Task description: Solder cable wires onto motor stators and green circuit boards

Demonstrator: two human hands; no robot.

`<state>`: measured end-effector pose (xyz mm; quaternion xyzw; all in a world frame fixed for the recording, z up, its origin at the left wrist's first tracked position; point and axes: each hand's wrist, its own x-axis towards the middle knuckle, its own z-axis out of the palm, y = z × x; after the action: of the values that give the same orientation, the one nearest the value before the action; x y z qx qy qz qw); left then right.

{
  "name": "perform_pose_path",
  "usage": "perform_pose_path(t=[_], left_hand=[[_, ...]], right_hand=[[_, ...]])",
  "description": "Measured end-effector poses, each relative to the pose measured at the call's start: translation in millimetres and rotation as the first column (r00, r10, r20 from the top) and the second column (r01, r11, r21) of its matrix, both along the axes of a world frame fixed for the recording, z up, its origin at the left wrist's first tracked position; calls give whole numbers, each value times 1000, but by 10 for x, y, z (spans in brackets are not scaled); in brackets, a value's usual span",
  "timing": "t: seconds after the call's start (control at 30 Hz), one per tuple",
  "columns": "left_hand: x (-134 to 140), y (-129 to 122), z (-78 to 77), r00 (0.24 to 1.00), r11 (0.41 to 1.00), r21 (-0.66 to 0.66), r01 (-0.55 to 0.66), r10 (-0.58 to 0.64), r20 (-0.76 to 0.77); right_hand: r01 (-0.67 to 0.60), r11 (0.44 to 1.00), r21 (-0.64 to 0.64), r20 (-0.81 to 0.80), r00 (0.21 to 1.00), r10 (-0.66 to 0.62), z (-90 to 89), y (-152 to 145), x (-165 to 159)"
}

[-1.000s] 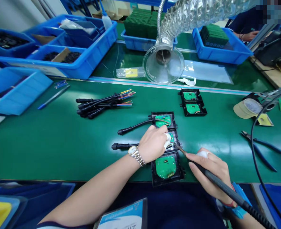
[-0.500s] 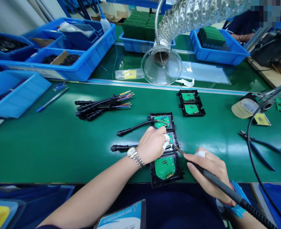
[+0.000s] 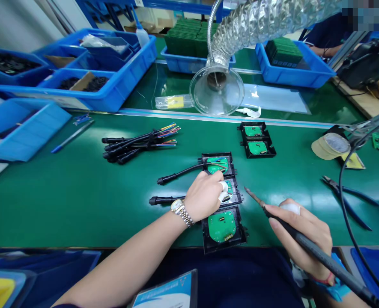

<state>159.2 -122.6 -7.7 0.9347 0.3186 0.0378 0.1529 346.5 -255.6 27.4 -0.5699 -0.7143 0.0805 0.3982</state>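
Observation:
My left hand (image 3: 205,193) is closed over the middle black housing (image 3: 237,194), its fingertips down at the green circuit board. A black cable (image 3: 166,199) runs beneath this hand; its wire ends are hidden by the fingers. In my right hand (image 3: 301,237) is a soldering iron (image 3: 292,231), held like a pen, its tip apart from the board on the right. The upper housing (image 3: 217,155) has another black cable (image 3: 176,173) laid in it, with thin coloured wires over its board. Below, the lower housing (image 3: 210,246) holds a green board (image 3: 221,226) with small parts.
A bundle of black cables (image 3: 128,147) lies left. Two joined housings (image 3: 258,140) sit behind, under a clear fume hood (image 3: 216,92). Pliers (image 3: 350,192), a round tub (image 3: 330,145) and the iron's cord (image 3: 341,188) are right. Blue bins (image 3: 112,92) line the back left.
My right hand has drawn the soldering iron back to the right, so its tip has left the middle board. My left hand stays in place.

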Motion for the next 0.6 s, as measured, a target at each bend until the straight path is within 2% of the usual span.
perform_pose_path(t=[0.17, 0.37, 0.5, 0.6], left_hand=[[0, -3, 3, 1000, 1000, 1, -3, 3, -8], [1, -13, 23, 1000, 1000, 3, 9, -9, -8], [-5, -18, 9, 1000, 1000, 7, 5, -5, 5], [-2, -15, -3, 1000, 1000, 16, 9, -9, 15]], right_hand=[[68, 997, 29, -11, 998, -67, 20, -22, 91], [252, 964, 79, 92, 962, -259, -21, -81, 426], [411, 899, 151, 241, 867, -437, -83, 20, 906], [551, 802, 232, 309, 740, -598, -174, 183, 1380]])
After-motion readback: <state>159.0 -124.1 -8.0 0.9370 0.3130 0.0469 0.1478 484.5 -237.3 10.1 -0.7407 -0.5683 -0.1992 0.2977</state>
